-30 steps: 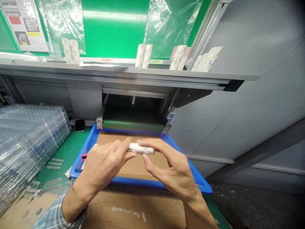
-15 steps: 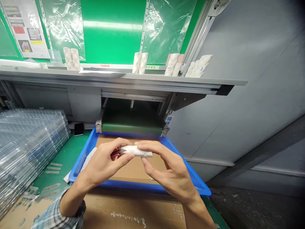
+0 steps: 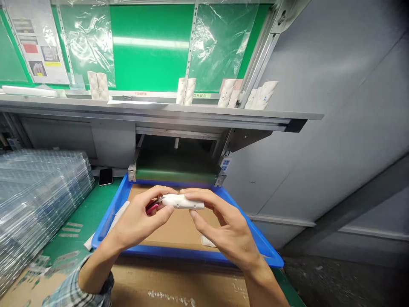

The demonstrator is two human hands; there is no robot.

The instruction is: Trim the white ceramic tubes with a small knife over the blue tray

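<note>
Holding a white moulded piece [image 3: 182, 201] level above a blue plastic tray [image 3: 191, 253], 2 bare hands work close together at a green counter [image 3: 78, 213]. The right hand [image 3: 227, 226] pinches the piece near its far end in a narrow grip, thumb below and fingers on top. The left hand [image 3: 139, 218] closes in a narrow grip on pink-handled snips [image 3: 152, 208], their small metal tip touching the near end of the piece. The piece sits in the air above the tray's cardboard liner [image 3: 179, 228], held clear of it. It looks light and fairly stiff, though its smooth surface could prove slippery; its middle, away from the snips, appears the safest place to take hold.

A white strip [image 3: 119, 217] lies across the tray's left rim, and a small white scrap [image 3: 207, 241] rests on the liner below the right hand. Beyond the tray are a black smartphone [image 3: 105, 176] and a stack of clear plastic trays [image 3: 41, 200]. On the metal shelf [image 3: 159, 109] above, 4 clusters of similar white pieces [image 3: 97, 85] stand upright. A plaid sleeve [image 3: 67, 294] covers the left arm.
</note>
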